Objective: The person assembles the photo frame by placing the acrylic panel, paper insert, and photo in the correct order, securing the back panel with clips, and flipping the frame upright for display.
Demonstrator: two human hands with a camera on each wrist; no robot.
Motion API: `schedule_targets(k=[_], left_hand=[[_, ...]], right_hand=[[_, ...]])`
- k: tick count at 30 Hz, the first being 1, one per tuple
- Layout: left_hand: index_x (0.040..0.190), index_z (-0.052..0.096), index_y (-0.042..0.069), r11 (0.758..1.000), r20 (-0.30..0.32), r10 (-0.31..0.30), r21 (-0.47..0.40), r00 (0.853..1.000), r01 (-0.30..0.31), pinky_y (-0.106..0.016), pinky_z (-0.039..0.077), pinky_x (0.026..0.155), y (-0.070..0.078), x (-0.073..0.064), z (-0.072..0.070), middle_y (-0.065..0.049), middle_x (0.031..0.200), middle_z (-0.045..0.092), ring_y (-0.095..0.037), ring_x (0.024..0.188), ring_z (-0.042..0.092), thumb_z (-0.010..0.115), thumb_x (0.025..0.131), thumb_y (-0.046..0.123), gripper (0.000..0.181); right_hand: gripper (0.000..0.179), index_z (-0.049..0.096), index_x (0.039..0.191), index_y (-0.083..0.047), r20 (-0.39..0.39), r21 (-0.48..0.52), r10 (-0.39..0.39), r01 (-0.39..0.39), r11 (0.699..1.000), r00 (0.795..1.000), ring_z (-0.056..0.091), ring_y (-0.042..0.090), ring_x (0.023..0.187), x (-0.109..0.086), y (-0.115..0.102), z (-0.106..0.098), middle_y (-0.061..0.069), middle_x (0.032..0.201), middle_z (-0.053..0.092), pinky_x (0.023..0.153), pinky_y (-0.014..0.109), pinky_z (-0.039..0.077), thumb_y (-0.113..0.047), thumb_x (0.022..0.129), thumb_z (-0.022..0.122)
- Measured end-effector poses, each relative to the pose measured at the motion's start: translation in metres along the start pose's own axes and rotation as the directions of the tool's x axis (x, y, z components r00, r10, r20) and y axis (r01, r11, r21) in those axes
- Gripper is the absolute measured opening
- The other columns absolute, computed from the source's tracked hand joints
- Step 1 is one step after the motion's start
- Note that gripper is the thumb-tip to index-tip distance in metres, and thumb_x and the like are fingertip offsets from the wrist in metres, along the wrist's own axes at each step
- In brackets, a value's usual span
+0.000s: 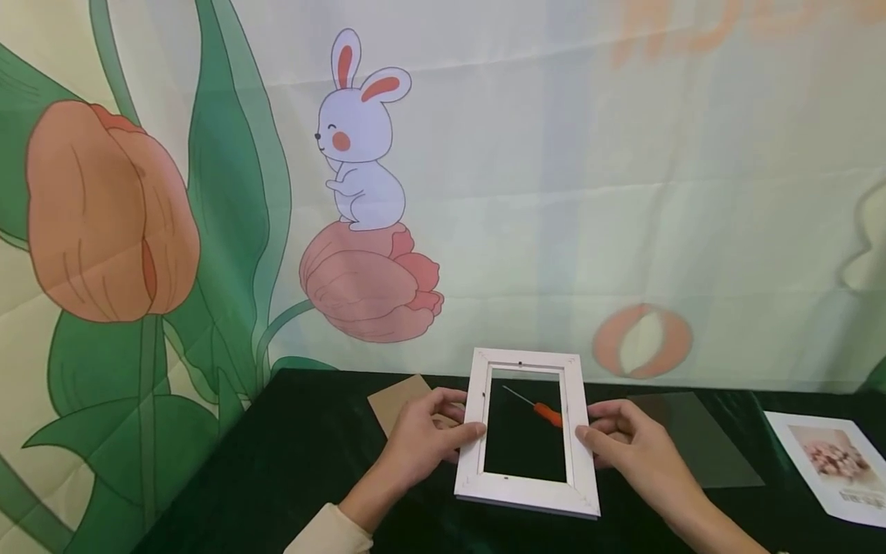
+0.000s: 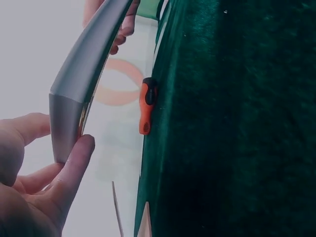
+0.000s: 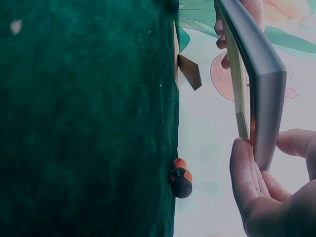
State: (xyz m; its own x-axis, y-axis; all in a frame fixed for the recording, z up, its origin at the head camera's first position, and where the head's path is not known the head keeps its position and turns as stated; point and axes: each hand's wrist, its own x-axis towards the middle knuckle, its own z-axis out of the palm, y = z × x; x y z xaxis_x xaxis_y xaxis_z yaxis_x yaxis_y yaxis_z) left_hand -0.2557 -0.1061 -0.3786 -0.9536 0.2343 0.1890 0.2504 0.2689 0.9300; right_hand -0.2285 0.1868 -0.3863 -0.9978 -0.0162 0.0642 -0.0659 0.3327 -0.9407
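Note:
A white picture frame (image 1: 526, 488) is held up over the dark green cloth, its middle an open window and small dark fixings showing along its inner edge. My left hand (image 1: 429, 431) grips its left side, thumb on the near face and fingers behind. On the opposite side my right hand (image 1: 637, 446) pinches the border in the same way. Through the opening a screwdriver (image 1: 548, 415) with an orange handle can be seen lying on the cloth. Both wrist views show the frame's thick edge (image 2: 66, 123) between thumb and fingers.
Behind my left hand lies a brown board (image 1: 388, 400), partly covered by it. A clear sheet (image 1: 720, 454) rests beyond my right hand. Farther right is a white print with pink flowers (image 1: 831, 454). A printed curtain (image 1: 519, 192) hangs behind the table (image 1: 277, 462).

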Motion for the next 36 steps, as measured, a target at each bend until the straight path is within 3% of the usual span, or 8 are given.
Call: schedule_targets(k=[8,22,29,32,36], left_hand=[[0.129,0.066,-0.006,0.999,0.056,-0.002,0.033,0.998,0.0,-0.039,0.064,0.064,-0.007,0.001,-0.005,-0.011,0.101,0.072,-0.022,0.083,0.074,0.086,0.092,0.012,0.045],[0.121,0.067,-0.004,1.0,0.137,-0.015,0.017,0.99,0.013,-0.039,0.064,0.065,-0.021,0.001,-0.007,-0.011,0.099,0.072,-0.023,0.082,0.075,0.083,0.093,0.006,0.034],[0.136,0.06,-0.001,0.999,0.126,-0.051,0.019,0.991,0.048,-0.039,0.064,0.067,-0.028,-0.001,-0.006,-0.011,0.102,0.072,-0.024,0.083,0.075,0.085,0.092,0.009,0.052],[0.145,0.056,0.003,0.999,0.108,-0.044,0.018,0.993,0.043,-0.039,0.064,0.067,-0.029,-0.001,-0.005,-0.012,0.102,0.072,-0.025,0.083,0.076,0.085,0.092,0.01,0.06],[0.145,0.057,0.007,1.0,0.1,-0.015,0.012,0.995,0.014,-0.039,0.064,0.067,-0.03,-0.001,-0.004,-0.012,0.101,0.072,-0.025,0.082,0.076,0.084,0.093,0.01,0.059]], right_hand=[[0.05,0.054,0.135,0.007,0.029,-0.021,0.002,-0.001,1.0,1.0,0.072,0.024,0.084,0.001,0.005,0.002,0.013,0.105,0.069,0.074,0.037,0.063,-0.02,0.1,0.076],[0.046,0.055,0.129,0.009,0.055,-0.038,0.014,-0.012,0.999,0.998,0.073,0.024,0.083,0.002,0.018,0.005,0.011,0.099,0.071,0.07,0.038,0.063,-0.013,0.097,0.079],[0.057,0.049,0.139,0.008,0.09,-0.002,-0.008,0.008,1.0,0.996,0.074,0.027,0.079,0.0,0.021,0.006,0.011,0.095,0.071,0.069,0.039,0.064,-0.01,0.095,0.08],[0.064,0.045,0.147,0.004,0.092,0.02,-0.036,0.035,0.999,0.995,0.074,0.029,0.077,0.0,0.02,0.005,0.012,0.093,0.071,0.068,0.039,0.064,-0.01,0.095,0.08],[0.066,0.046,0.151,-0.001,0.076,0.016,-0.058,0.057,0.998,0.995,0.074,0.028,0.076,0.0,0.02,0.004,0.013,0.093,0.07,0.068,0.038,0.064,-0.01,0.095,0.08]])
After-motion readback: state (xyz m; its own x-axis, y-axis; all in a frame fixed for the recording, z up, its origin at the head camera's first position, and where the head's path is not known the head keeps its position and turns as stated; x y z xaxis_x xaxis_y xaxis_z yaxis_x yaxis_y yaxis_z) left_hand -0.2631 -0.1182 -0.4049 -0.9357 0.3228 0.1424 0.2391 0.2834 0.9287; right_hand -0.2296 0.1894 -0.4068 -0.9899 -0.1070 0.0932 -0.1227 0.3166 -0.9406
